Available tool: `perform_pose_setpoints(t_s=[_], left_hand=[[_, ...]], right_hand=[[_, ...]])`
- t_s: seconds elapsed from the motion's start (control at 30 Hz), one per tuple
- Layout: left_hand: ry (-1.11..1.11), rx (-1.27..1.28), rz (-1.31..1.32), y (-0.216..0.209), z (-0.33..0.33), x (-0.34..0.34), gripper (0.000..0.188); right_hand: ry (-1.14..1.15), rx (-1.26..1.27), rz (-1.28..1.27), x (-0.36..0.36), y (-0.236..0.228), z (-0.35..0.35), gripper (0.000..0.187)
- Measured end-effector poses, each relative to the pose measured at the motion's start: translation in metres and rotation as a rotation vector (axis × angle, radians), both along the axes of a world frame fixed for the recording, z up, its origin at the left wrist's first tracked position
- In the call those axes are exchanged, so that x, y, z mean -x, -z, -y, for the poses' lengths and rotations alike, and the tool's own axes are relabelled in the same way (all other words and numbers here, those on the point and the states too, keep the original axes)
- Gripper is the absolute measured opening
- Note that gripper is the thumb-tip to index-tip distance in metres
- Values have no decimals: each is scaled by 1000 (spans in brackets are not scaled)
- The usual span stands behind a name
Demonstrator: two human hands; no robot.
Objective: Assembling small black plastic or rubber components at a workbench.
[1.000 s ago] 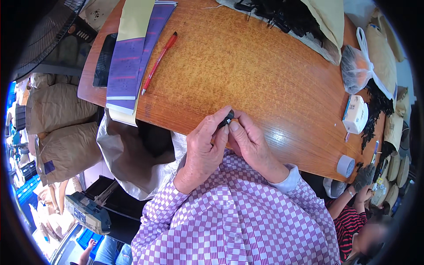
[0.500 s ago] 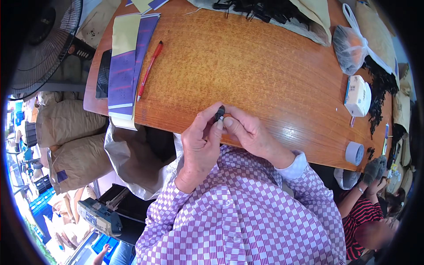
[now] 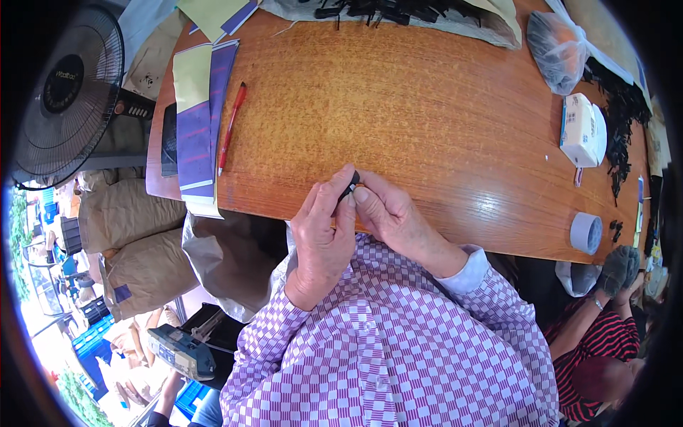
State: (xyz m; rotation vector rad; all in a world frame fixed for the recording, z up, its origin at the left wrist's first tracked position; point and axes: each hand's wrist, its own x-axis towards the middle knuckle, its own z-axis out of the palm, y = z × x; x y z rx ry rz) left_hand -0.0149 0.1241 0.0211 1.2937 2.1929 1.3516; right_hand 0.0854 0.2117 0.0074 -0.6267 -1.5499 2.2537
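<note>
Between the fingertips of both hands is a small black piece [image 3: 349,186], apparently plastic, with a small pale spot on it; the fingers cover most of it. My left hand [image 3: 321,226] pinches it from the left with thumb and forefinger. From the other side, my right hand [image 3: 390,219] grips it with thumb and forefinger too. Both hands are just in front of me, over the near edge of the brown wooden table [image 3: 341,107]. More black pieces [image 3: 398,10] lie heaped on a sheet at the table's far side.
Purple-and-yellow paper strips [image 3: 193,135] and a red pen [image 3: 232,128] lie at left. A tissue pack [image 3: 583,132], a tape roll [image 3: 585,233], a plastic bag [image 3: 556,51] and a black heap [image 3: 620,121] are at right. A fan [image 3: 67,92] stands left; a co-worker's gloved hand [image 3: 620,270] shows right.
The whole view has shifted slightly. Both hands keep hold of the black piece, which is turned a little and more covered by the fingers.
</note>
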Motion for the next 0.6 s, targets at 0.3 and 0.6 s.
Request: perform_pose_setpoints(t_s=[0.3, 0.6], left_hand=[[-14, -20, 301, 25, -1, -1, 32], [-21, -130, 365, 20, 10, -2, 35]], right_hand=[[-103, 351, 98, -1, -6, -13, 31], [-7, 35, 45, 2, 2, 9, 20]])
